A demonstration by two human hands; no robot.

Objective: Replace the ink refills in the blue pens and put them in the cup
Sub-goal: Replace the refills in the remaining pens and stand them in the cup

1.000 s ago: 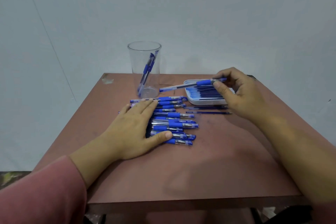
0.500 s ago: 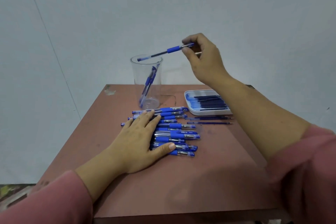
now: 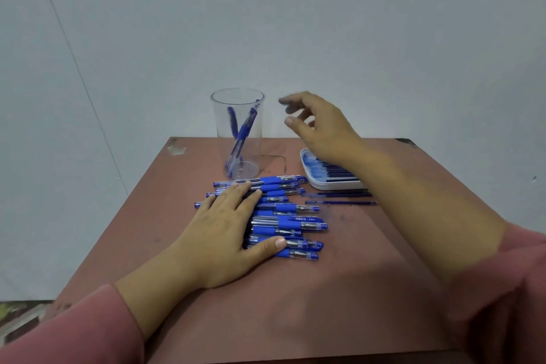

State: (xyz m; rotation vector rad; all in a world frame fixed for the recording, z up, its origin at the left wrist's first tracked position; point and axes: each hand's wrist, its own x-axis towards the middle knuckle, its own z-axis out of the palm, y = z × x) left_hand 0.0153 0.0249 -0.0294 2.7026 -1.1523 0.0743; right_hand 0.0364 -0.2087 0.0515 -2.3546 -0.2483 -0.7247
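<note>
A clear plastic cup [image 3: 247, 139] stands at the far side of the brown table [image 3: 339, 289] with two blue pens [image 3: 240, 134] leaning inside it. A row of several blue pens [image 3: 291, 217] lies in the middle of the table. My left hand [image 3: 227, 233] rests flat on the left part of that row, fingers straight. My right hand [image 3: 319, 124] hovers in the air to the right of the cup, fingers loosely spread, holding nothing. Below it sits a white tray [image 3: 328, 185] of dark ink refills.
Two loose refills [image 3: 342, 198] lie on the table just in front of the tray. The table's far left corner shows chipped paint [image 3: 176, 147]. A plain grey wall stands behind the table.
My right hand held a blue pen above the cup; now that pen is inside the cup and the hand has let go and dropped lower to the right. My left hand stays put.
</note>
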